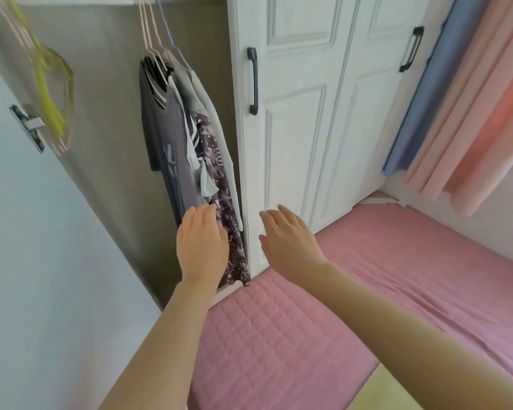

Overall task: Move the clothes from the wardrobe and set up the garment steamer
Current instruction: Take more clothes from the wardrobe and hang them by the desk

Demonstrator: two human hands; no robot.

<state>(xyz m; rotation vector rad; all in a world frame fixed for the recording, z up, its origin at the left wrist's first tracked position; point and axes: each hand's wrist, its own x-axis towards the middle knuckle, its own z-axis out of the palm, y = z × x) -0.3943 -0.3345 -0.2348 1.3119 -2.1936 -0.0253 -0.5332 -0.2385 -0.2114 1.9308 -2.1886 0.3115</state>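
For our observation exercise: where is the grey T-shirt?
Head view, left of centre: the grey T-shirt hangs leftmost of the hung clothes, above the left hand.

Wardrobe (293,158) stands open on the left: hangers (151,34) carry a grey T-shirt (160,128), a white garment (203,93) and a purple patterned one (222,184). Below lies a pink quilted mattress (279,335), wrinkled on the right.

Quilted pink mattress (279,335), pink curtain (480,113) — blue curtain (424,99)

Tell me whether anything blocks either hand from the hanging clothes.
Nothing visible does. The clothes hang uncovered. The left hand is at their lower end. The right hand is in front of the closed door beside them, with only air between it and the clothes.
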